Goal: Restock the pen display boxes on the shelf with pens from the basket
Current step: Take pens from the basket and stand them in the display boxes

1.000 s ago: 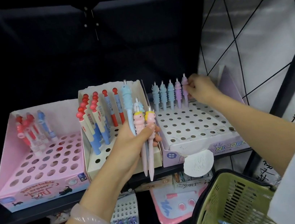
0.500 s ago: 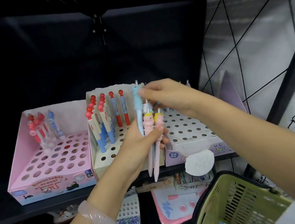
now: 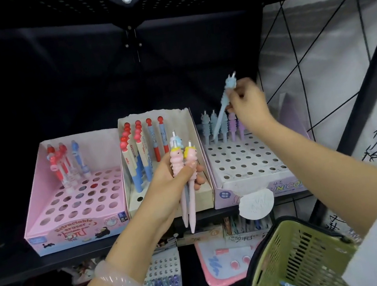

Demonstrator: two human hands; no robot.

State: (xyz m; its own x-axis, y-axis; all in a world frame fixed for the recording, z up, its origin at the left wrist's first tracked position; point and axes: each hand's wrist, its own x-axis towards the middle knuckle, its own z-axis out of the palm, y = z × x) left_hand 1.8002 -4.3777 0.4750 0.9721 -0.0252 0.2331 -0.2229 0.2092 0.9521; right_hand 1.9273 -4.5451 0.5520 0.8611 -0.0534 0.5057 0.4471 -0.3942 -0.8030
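My left hand (image 3: 171, 181) grips a small bunch of unicorn pens (image 3: 186, 179), pink and pale ones, tips down, in front of the cream box. My right hand (image 3: 247, 104) pinches a light blue unicorn pen (image 3: 222, 106) near its top. That pen tilts, tip down, over the back row of the lilac unicorn display box (image 3: 261, 188). Several blue and purple unicorn pens (image 3: 221, 126) stand in that back row; the other holes are bare. The green basket (image 3: 295, 256) hangs at the lower right with pens at its bottom.
A pink eraser-pen box (image 3: 77, 221) stands at the left with a few pens at its back. A cream box (image 3: 203, 189) of red-capped pens stands in the middle. A white tag (image 3: 256, 202) hangs off the shelf edge. More stock lies on the shelf below.
My right hand left the back row, came to the bunch in my left hand, took the light blue pen and carried it back over the lilac box. The left hand stayed put.
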